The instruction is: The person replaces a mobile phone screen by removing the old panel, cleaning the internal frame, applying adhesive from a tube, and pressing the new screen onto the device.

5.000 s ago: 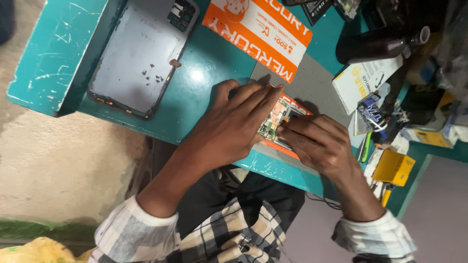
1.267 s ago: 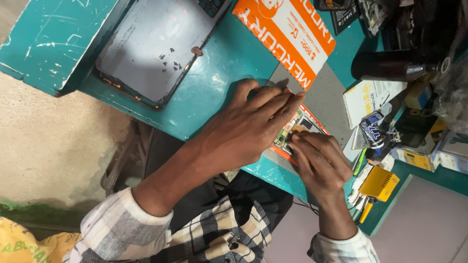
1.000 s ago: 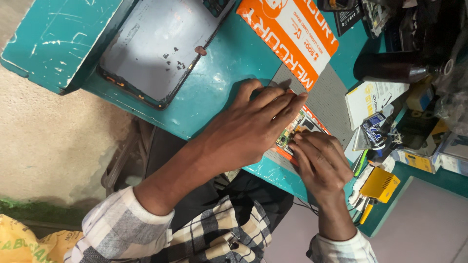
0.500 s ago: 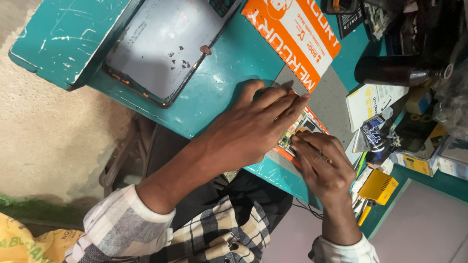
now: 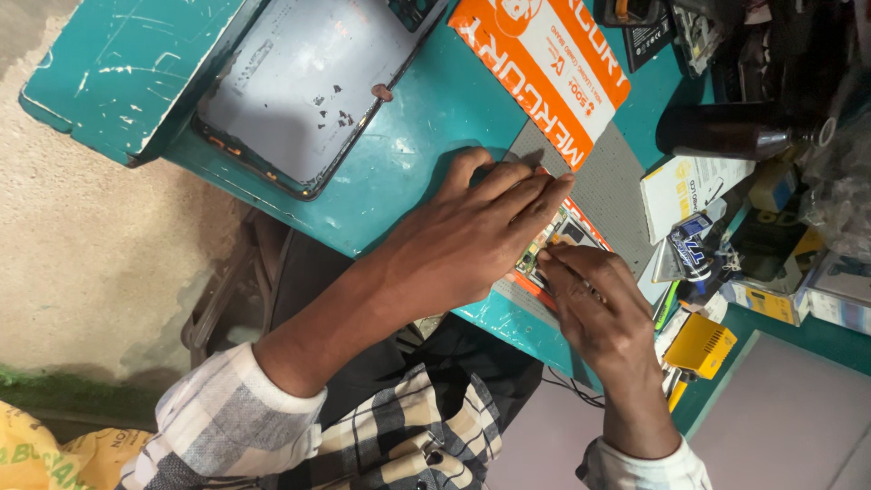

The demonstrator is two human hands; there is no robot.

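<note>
- Head view, looking down: both hands work at the near edge of a teal desk [image 5: 426, 118], over a small circuit board [image 5: 555, 238] that lies on a grey work mat [image 5: 610, 186].
- The left hand [image 5: 472, 238] lies flat across the mat, palm down, its fingers [image 5: 535, 195] stretched out side by side and pressing on the board's left part; they are together and close around nothing.
- The right hand [image 5: 594, 304] sits just beside it, touching the board from the other side. Its fingers [image 5: 567, 263] are curled and pinched close at the board's edge; whether they clamp a small tool or part cannot be told, since the fingertips hide it.
- The board shows only as a narrow strip between the two hands, with an orange edge under it.
- An orange and white card [image 5: 544, 63] lies beyond the left hand, touching the far side of the mat.
- A phone shell [image 5: 299, 91], pale grey with small dark specks, rests further left on the desk, well apart from the hands.
- Right of the mat: a dark cylindrical bottle [image 5: 726, 132] on its side, a white paper booklet [image 5: 685, 186], a yellow box [image 5: 703, 345] and small clutter.
- The person wears a checked shirt [image 5: 399, 436] with pale cuffs.
</note>
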